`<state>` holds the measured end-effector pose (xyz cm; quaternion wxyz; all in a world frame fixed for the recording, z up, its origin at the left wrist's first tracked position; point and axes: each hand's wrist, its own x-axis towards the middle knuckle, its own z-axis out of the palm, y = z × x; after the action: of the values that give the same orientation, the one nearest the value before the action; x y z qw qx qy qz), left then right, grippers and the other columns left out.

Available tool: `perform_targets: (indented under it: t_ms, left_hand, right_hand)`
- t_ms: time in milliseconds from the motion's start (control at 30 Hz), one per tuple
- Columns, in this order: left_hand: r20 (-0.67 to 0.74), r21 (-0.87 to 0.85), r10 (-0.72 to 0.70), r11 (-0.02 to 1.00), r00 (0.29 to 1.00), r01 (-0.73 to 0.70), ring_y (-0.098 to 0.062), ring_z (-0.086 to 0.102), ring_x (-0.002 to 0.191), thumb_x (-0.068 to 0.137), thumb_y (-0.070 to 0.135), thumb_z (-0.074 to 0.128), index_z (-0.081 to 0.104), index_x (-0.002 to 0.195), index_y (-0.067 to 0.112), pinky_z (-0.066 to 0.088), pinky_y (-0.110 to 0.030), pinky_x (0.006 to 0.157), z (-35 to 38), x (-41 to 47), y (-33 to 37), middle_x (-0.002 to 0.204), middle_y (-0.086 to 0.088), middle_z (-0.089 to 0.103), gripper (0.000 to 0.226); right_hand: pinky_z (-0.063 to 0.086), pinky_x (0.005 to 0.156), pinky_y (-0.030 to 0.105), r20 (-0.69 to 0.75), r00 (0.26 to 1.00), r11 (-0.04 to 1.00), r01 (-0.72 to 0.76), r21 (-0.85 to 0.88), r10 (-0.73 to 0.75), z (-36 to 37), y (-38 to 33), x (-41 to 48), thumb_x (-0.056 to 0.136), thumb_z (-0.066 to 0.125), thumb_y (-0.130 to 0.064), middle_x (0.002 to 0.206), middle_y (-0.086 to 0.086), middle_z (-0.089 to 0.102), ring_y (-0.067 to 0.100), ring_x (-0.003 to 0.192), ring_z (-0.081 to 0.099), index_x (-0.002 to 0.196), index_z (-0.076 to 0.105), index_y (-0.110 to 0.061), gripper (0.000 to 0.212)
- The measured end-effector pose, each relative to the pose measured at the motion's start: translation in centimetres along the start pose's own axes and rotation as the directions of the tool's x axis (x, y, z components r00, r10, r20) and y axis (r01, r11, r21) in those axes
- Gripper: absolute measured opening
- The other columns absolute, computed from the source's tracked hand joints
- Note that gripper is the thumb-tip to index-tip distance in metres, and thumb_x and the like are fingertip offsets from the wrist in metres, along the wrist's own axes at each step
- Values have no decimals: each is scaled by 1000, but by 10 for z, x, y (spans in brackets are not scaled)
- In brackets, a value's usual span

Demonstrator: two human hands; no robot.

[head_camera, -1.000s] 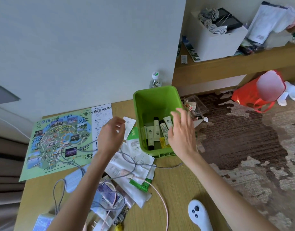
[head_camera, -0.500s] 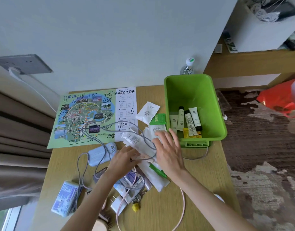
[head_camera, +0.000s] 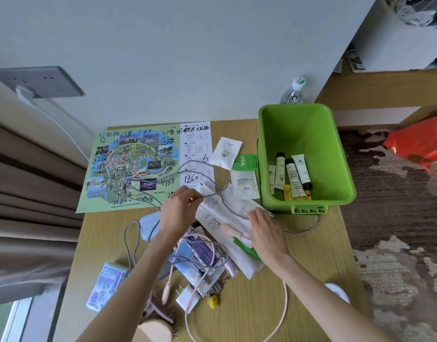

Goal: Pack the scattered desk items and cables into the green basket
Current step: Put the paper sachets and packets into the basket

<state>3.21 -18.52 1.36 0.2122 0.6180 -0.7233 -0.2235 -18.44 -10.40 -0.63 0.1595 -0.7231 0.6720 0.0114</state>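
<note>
On desk, grey braided cable (head_camera: 220, 191) looped, tangled over packets.

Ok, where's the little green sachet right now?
In the head view, the green sachet lies on the desk just left of the green basket, right of a white sachet.

Open green basket (head_camera: 341, 183) holds upright-lying tubes (head_camera: 290, 174); grey cable (head_camera: 220, 191) loops across white packets (head_camera: 227, 218).

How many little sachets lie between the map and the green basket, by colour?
White sachets: 2
Green sachet: 1
Total: 3
</note>
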Motion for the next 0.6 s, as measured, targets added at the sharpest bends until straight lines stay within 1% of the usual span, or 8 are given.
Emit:
perform_targets:
  t_ms: [67, 167, 200, 267, 333, 433, 500, 600]
  left_hand:
    - [12, 49, 13, 999, 1000, -14, -13, 60, 71, 86, 26, 71, 73, 86, 19, 44, -28, 47, 2, 10, 0, 86, 4, 60, 8]
    - [43, 134, 67, 988, 997, -73, -17, 57, 77, 86, 24, 70, 73, 88, 19, 29, -22, 45, 11, 24, 1, 86, 1, 58, 7]
    - [57, 160, 84, 983, 995, -93, -18, 58, 78, 87, 22, 70, 73, 89, 17, 27, -21, 45, 14, 27, 2, 87, 0, 59, 6]
    - [88, 201, 130, 969, 988, -146, -21, 61, 83, 85, 13, 69, 70, 94, 15, 38, -22, 49, 22, 30, 3, 91, -3, 61, 9]
    - [153, 196, 243, 943, 958, -270, -20, 62, 86, 81, 5, 70, 66, 98, 15, 51, -25, 60, 31, 28, 4, 95, -3, 63, 20]
    - [320, 193, 463, 823, 827, -535, -18, 60, 90, 75, -4, 66, 65, 99, 15, 57, -31, 73, 42, 16, 2, 99, 0, 63, 31]
    - [457, 237, 462, 760, 760, -605, -22, 55, 109, 76, -1, 59, 62, 115, 16, 50, -38, 93, 48, 10, -3, 118, -3, 60, 43]
    - [550, 281, 405, 734, 730, -619, -21, 40, 131, 80, 4, 52, 48, 136, 20, 32, -38, 111, 53, 8, -5, 139, -1, 46, 58]
  right_hand:
    - [47, 79, 29, -7, 999, 999, -35, -13, 35, -1, 2, 0, 89, 54, -3, 107, 4, 57, 21, 99, 57, 108, 54, -12, 22]
    - [47, 64, 29, -68, 992, 994, -108, 24, 109, -5, 1, -2, 86, 59, 0, 92, 4, 62, 22, 84, 63, 94, 59, -11, 15]
    - [46, 58, 29, -89, 988, 992, -124, 28, 126, -6, 1, -4, 82, 64, 2, 87, 4, 62, 23, 77, 63, 89, 59, -11, 15]
    - [40, 49, 27, -126, 980, 988, -154, 16, 154, -8, 1, -6, 76, 71, 4, 80, 5, 61, 22, 64, 62, 82, 58, -10, 20]
    - [39, 47, 26, -147, 974, 985, -172, 0, 170, -10, 2, -6, 72, 73, 7, 81, 6, 60, 21, 62, 61, 81, 57, -9, 25]
    - [50, 57, 30, -151, 981, 992, -126, -27, 121, -10, 5, -7, 69, 72, 8, 91, 8, 59, 23, 82, 61, 80, 57, -9, 25]
    - [53, 67, 31, -124, 991, 999, -53, 1, 52, -7, 7, -9, 73, 69, 5, 97, 7, 58, 23, 92, 59, 83, 59, -9, 21]
    - [43, 62, 21, -61, 994, 993, 90, 74, -86, 0, 6, -16, 82, 67, -7, 94, -1, 53, 15, 81, 55, 87, 56, -14, 14]
